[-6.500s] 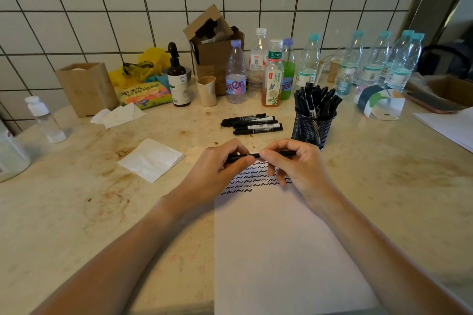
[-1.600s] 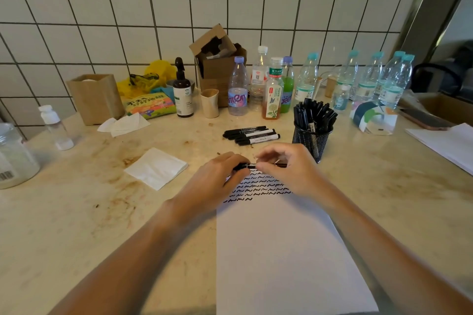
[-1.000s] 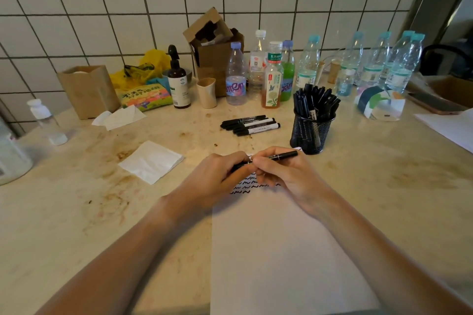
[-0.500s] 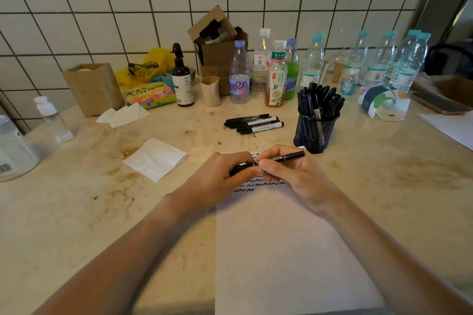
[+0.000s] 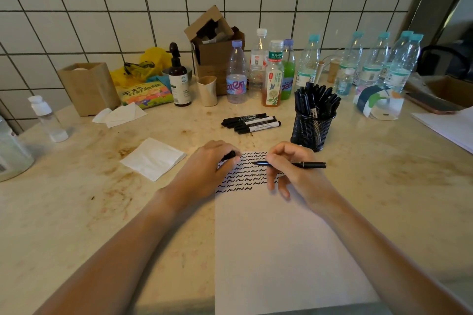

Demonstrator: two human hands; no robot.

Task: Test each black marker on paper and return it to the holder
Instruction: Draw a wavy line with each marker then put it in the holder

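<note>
A white sheet of paper lies in front of me, its top covered with rows of black squiggles. My right hand pinches an uncapped black marker, tip pointing left just above the squiggles. My left hand grips the marker's black cap at the paper's top left corner. A black mesh holder full of black markers stands just behind my right hand. Several capped markers lie loose on the table behind the paper.
A folded white napkin lies left of the paper. Along the tiled wall stand several bottles, a brown cardboard box, a dark pump bottle and a wooden box. More paper lies at the far right.
The cap has come off the marker. My left hand has drawn left with the cap, and my right hand now holds the bare-tipped marker apart from it.
</note>
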